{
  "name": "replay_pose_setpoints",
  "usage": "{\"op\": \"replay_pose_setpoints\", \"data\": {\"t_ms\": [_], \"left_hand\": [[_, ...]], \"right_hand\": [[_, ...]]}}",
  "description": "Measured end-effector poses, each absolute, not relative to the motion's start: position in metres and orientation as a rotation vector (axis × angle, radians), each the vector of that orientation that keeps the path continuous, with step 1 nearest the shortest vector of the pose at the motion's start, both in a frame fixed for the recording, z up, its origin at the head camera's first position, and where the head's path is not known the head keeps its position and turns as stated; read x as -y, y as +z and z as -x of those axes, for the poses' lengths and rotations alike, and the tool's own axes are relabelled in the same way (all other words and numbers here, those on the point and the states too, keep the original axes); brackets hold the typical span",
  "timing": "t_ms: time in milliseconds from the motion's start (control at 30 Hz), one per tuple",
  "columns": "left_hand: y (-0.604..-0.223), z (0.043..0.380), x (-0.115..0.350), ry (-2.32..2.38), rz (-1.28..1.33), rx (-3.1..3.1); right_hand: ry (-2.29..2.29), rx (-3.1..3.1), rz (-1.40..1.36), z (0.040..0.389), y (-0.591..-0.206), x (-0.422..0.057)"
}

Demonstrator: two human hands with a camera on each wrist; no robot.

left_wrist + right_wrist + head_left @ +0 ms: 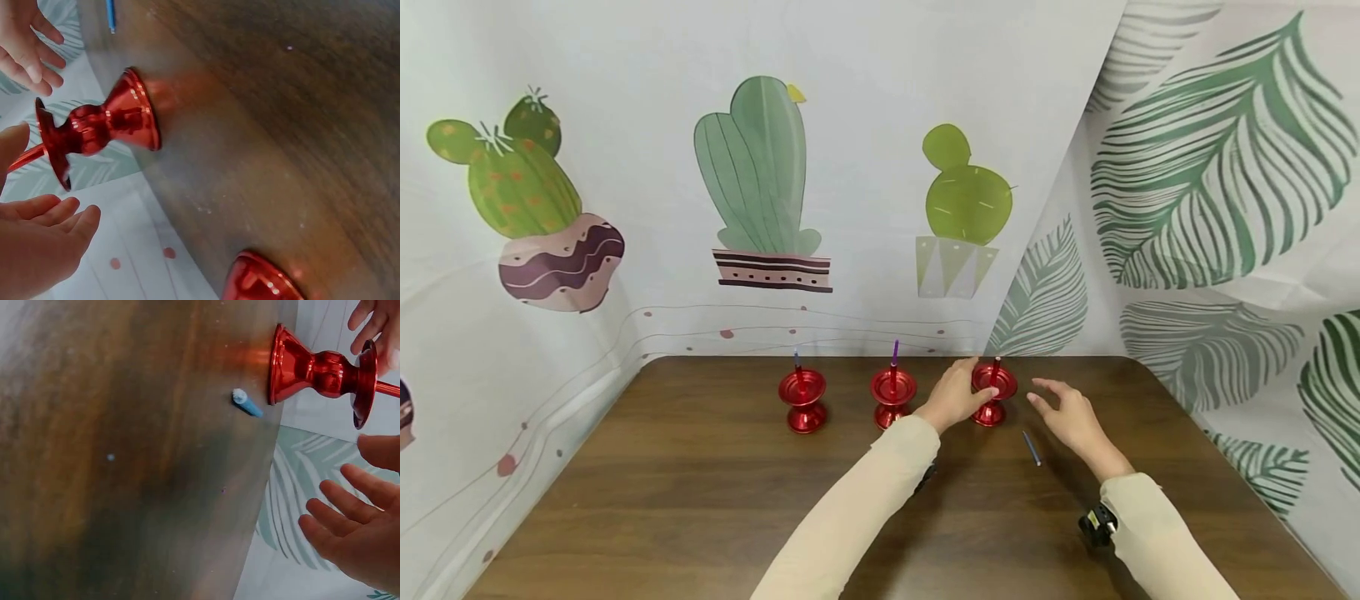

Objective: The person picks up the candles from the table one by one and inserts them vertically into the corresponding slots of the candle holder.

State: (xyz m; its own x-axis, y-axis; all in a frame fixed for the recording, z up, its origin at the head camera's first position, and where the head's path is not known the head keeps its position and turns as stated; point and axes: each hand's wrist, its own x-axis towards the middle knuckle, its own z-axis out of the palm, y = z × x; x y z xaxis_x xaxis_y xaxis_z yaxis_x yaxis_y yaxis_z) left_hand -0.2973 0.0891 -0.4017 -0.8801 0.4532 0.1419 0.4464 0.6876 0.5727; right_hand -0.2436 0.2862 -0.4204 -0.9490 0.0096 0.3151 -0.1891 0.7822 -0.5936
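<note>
The rightmost red metallic candle holder (989, 414) stands upright between my two hands. A dish surrounds its upright red tube, and a small pale tip shows at the tube's top. My left hand (953, 397) is at the holder's left side, fingers loosely extended; its thumb overlaps the dish in the head view. To the right, my right hand (1070, 417) is held apart from the holder with its fingers spread, nothing in them. A thin blue candle (1032, 448) lies on the table near the right hand; the right wrist view shows its whitish end.
Left of the hands stand a red holder (893, 387) with a purple candle (896, 352) and another holder (802, 388) with a blue candle (797, 358). All are near the back edge of the brown wooden table (700, 483), before a printed cloth (865, 167).
</note>
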Motion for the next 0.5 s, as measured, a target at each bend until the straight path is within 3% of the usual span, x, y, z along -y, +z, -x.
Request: {"op": "replay_pose_setpoints", "data": {"t_ms": [500], "left_hand": [[-0.4042, 0.2967, -0.0954, 0.853, -0.667, -2.880]], "right_hand": [[0.867, 3.063, -0.149, 0.2372, -0.4239, -0.2847]]}}
